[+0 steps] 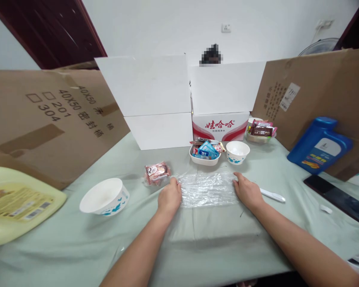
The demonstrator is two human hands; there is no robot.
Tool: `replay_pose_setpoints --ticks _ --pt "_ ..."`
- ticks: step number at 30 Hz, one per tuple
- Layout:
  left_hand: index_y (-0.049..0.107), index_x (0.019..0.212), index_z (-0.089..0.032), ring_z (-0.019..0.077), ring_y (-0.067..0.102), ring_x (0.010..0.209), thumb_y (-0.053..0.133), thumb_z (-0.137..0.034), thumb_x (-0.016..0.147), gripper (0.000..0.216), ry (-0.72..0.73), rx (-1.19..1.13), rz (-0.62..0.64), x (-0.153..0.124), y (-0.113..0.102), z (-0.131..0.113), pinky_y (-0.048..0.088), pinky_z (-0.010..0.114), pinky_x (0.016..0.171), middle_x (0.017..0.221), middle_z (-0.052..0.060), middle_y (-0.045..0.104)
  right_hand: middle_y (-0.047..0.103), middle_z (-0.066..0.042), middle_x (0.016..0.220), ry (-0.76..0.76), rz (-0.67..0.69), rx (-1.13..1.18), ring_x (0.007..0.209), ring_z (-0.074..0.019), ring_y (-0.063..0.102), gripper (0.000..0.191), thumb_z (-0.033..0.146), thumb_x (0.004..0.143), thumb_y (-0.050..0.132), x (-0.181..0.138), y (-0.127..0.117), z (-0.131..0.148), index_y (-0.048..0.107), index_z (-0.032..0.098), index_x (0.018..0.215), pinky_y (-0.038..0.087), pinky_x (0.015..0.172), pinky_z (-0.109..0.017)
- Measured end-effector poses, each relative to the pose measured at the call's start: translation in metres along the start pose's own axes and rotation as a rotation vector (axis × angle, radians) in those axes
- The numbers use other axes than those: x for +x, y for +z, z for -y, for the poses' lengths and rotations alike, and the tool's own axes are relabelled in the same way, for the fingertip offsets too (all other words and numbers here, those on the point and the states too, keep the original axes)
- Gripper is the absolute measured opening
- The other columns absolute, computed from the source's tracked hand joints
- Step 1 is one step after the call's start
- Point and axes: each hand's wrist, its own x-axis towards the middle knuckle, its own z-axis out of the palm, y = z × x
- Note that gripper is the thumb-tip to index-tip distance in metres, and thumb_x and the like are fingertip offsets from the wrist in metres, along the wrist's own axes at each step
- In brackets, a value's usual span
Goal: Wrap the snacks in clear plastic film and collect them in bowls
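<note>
A crinkled sheet of clear plastic film (208, 190) stretches between my two hands, just above or on the green cloth. My left hand (170, 195) pinches its left edge, fingers closed. At the right edge my right hand (247, 190) grips the film between thumb and fingers. A wrapped snack pack (157, 173) lies just beyond my left hand. Behind the film stand a white dish (205, 161) heaped with small snack packets (208, 150) and a white paper bowl (238, 153) with blue leaf print. Beside my right hand is a white pen-like tool (273, 195).
Another paper bowl (104, 197) and a yellow bottle (20, 205) are on the left. To the right are a blue bottle (320, 145), a dark phone (341, 199) and a snack-filled bowl (260, 137). Cardboard boxes (323, 95) and white panels (158, 131) border the table; a person's head shows behind.
</note>
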Motion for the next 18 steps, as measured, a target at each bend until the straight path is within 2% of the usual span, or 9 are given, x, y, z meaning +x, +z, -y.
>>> replay_pose_setpoints --ticks 3,6,9,11,12,13,15,16,18 --pt "0.054 0.103 -0.017 0.0288 0.067 0.081 0.039 -0.028 0.095 0.020 0.003 0.048 0.000 -0.001 -0.003 -0.002 0.041 0.032 0.065 0.085 0.013 0.069 0.067 -0.014 0.110 -0.018 -0.071 0.013 0.082 -0.0255 0.066 0.037 0.032 0.096 0.039 0.000 -0.005 -0.002 0.052 0.015 0.126 0.047 0.067 -0.034" --pt "0.056 0.102 -0.017 0.0290 0.066 0.081 0.044 -0.032 0.094 0.021 -0.010 0.054 -0.012 -0.001 -0.006 0.000 0.043 0.033 0.065 0.086 0.012 0.068 0.066 -0.014 0.105 -0.180 -0.258 0.058 0.093 -0.0273 0.061 0.031 0.031 0.095 0.043 -0.003 -0.013 -0.003 0.059 0.015 0.116 0.047 0.079 -0.038" --pt "0.057 0.104 -0.014 0.0294 0.064 0.089 0.049 -0.032 0.091 0.024 0.042 0.061 -0.211 -0.002 -0.010 0.002 0.045 0.036 0.073 0.097 0.014 0.066 0.065 -0.014 0.101 -0.389 -0.340 0.134 0.096 -0.0270 0.057 0.027 0.030 0.095 0.044 -0.008 -0.016 0.002 0.063 0.015 0.107 0.047 0.085 -0.040" --pt "0.060 0.102 -0.013 0.0292 0.061 0.097 0.047 -0.028 0.092 0.022 0.170 0.069 -0.371 -0.004 -0.011 0.002 0.045 0.038 0.082 0.102 0.016 0.064 0.065 -0.013 0.102 -0.468 -0.288 0.180 0.097 -0.0253 0.057 0.027 0.027 0.095 0.042 -0.010 -0.012 0.008 0.064 0.015 0.107 0.048 0.087 -0.040" --pt "0.061 0.100 -0.013 0.0284 0.059 0.100 0.044 -0.025 0.093 0.022 0.271 0.068 -0.393 -0.005 -0.009 0.002 0.044 0.038 0.086 0.103 0.015 0.064 0.065 -0.013 0.105 -0.496 -0.244 0.190 0.100 -0.0250 0.057 0.028 0.026 0.095 0.041 -0.011 -0.009 0.011 0.063 0.016 0.110 0.047 0.090 -0.040" --pt "0.063 0.099 -0.015 0.0275 0.058 0.103 0.043 -0.024 0.093 0.023 0.391 0.062 -0.359 -0.005 -0.006 0.001 0.043 0.038 0.090 0.104 0.014 0.065 0.065 -0.013 0.111 -0.518 -0.192 0.189 0.106 -0.0254 0.056 0.031 0.026 0.095 0.041 -0.011 -0.005 0.013 0.062 0.015 0.115 0.046 0.094 -0.041" --pt "0.064 0.109 -0.019 0.0274 0.053 0.117 0.045 -0.028 0.094 0.026 0.607 0.053 -0.185 -0.005 0.004 0.000 0.038 0.041 0.100 0.119 0.012 0.063 0.058 -0.015 0.129 -0.538 -0.068 0.155 0.122 -0.0284 0.049 0.041 0.035 0.095 0.042 -0.010 0.003 0.015 0.056 0.015 0.128 0.040 0.102 -0.046" --pt "0.060 0.120 -0.022 0.0288 0.046 0.126 0.048 -0.034 0.093 0.032 0.665 0.056 -0.086 -0.004 0.010 0.000 0.033 0.045 0.105 0.131 0.010 0.057 0.051 -0.016 0.138 -0.530 0.000 0.128 0.130 -0.0302 0.042 0.050 0.042 0.094 0.043 -0.008 0.006 0.014 0.050 0.014 0.135 0.036 0.106 -0.049" --pt "0.045 0.139 -0.029 0.0335 0.028 0.140 0.051 -0.049 0.090 0.054 0.658 0.075 0.069 -0.002 0.020 0.002 0.020 0.055 0.111 0.150 0.008 0.039 0.037 -0.017 0.150 -0.475 0.128 0.072 0.140 -0.0332 0.028 0.069 0.057 0.092 0.041 -0.006 0.011 0.010 0.039 0.012 0.144 0.027 0.111 -0.053"
